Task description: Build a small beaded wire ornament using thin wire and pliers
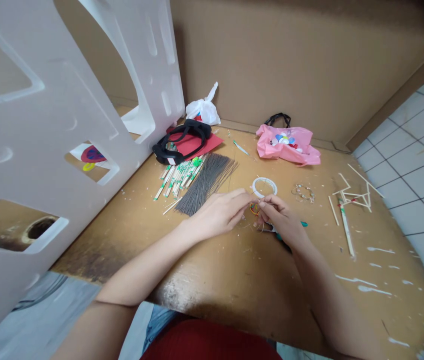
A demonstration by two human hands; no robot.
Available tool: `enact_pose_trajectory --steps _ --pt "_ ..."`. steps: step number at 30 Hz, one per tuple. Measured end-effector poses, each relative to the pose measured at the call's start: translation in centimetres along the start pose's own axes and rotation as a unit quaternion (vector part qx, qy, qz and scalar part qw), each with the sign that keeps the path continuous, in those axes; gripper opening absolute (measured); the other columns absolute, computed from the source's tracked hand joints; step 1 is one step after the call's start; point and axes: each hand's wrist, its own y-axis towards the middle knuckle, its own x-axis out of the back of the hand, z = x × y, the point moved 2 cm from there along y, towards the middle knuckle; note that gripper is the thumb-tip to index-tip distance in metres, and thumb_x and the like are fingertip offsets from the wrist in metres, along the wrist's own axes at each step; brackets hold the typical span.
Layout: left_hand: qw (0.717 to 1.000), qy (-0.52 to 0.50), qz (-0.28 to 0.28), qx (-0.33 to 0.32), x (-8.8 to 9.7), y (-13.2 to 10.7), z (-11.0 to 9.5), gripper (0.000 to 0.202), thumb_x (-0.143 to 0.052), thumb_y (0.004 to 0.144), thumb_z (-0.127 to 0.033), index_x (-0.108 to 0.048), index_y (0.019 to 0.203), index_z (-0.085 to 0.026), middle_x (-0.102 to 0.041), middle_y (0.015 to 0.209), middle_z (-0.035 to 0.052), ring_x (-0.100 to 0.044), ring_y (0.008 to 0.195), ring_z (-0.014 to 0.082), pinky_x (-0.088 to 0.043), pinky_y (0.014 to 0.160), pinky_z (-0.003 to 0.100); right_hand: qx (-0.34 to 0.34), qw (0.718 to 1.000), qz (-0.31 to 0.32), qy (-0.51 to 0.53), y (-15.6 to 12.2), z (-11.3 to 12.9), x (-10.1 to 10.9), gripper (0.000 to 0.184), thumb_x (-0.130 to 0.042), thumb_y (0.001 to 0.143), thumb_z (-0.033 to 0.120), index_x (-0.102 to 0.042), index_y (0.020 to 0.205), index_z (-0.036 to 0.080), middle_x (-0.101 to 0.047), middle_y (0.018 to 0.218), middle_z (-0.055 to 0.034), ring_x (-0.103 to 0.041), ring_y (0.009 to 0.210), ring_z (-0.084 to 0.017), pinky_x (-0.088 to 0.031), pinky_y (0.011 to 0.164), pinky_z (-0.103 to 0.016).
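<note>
My left hand (221, 212) and my right hand (281, 217) meet over the middle of the brown board, fingertips pinched together on a small piece of thin wire with red and yellow bits (255, 208). A teal-handled tool (302, 224) shows under my right hand; whether the hand grips it I cannot tell. Just beyond the fingers lies a white wire coil (265, 186). A bundle of thin grey wires (206, 182) lies to the left of my left hand.
Wrapped chopsticks (177, 179) lie beside the grey wires. A black strap on red paper (185, 140), a white bag (203, 109) and a pink bag (289, 144) sit at the back. Wooden sticks (347, 200) and a small ring (303, 192) lie right. White foam panel (46, 125) stands left.
</note>
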Motion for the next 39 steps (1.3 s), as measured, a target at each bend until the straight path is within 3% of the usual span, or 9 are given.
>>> enact_pose_trajectory --steps 10,17,21,28,32,39 --pt "1.000 0.004 -0.014 0.009 -1.1 0.0 0.3 0.029 -0.039 0.088 -0.012 -0.053 0.114 -0.012 -0.061 0.088 0.0076 -0.057 0.079 0.0142 -0.049 0.072 0.029 -0.025 0.999 -0.004 -0.023 -0.3 0.2 -0.1 0.025 -0.053 0.081 0.045 -0.050 0.072 0.021 -0.049 0.051 0.0053 -0.045 0.046 -0.010 -0.037 0.046 -0.023" --pt "0.999 0.021 0.007 -0.038 -1.8 0.0 0.0 0.034 -0.040 0.084 -0.009 -0.050 0.116 -0.014 -0.059 0.094 0.0080 -0.055 0.088 0.0172 -0.048 0.076 0.030 -0.009 0.998 -0.008 -0.057 -0.4 0.6 -0.1 0.022 -0.051 0.080 0.041 -0.051 0.073 0.020 -0.047 0.053 0.0051 -0.044 0.047 -0.011 -0.036 0.046 -0.024" --pt "0.999 0.018 0.021 -0.020 -2.0 0.1 -0.2 0.043 -0.039 0.083 -0.007 -0.044 0.124 -0.017 -0.061 0.094 0.0066 -0.057 0.087 0.0162 -0.048 0.075 0.029 0.016 0.996 -0.019 -0.081 -0.4 0.6 -0.1 0.021 -0.052 0.080 0.039 -0.053 0.075 0.019 -0.046 0.057 0.0044 -0.043 0.050 -0.010 -0.035 0.048 -0.024" --pt "1.000 -0.011 -0.017 -0.021 -2.5 0.1 -0.1 0.041 -0.041 0.080 -0.005 -0.047 0.119 -0.017 -0.065 0.097 0.0059 -0.060 0.090 0.0158 -0.043 0.089 0.036 0.004 0.996 -0.013 -0.093 -0.4 0.7 -0.3 0.019 -0.051 0.081 0.038 -0.054 0.076 0.020 -0.049 0.057 0.0040 -0.045 0.051 -0.011 -0.036 0.049 -0.025" --pt "1.000 -0.004 -0.018 -0.016 -2.7 0.1 0.0 0.046 -0.041 0.079 -0.005 -0.046 0.123 -0.018 -0.066 0.101 0.0058 -0.061 0.089 0.0147 -0.041 0.090 0.035 0.016 0.997 0.000 -0.081 -0.5 0.7 -0.4 0.021 -0.050 0.083 0.041 -0.056 0.081 0.020 -0.052 0.062 0.0025 -0.048 0.056 -0.013 -0.040 0.053 -0.026" --pt "0.999 0.038 0.000 -0.037 -2.8 0.2 -0.1 0.046 -0.041 0.079 -0.007 -0.047 0.123 -0.016 -0.063 0.085 0.0042 -0.058 0.082 0.0156 -0.041 0.086 0.034 0.015 0.994 0.014 -0.107 -0.5 0.4 -0.1 0.027 -0.044 0.087 0.043 -0.052 0.074 0.021 -0.049 0.058 0.0035 -0.047 0.053 -0.013 -0.038 0.055 -0.028"
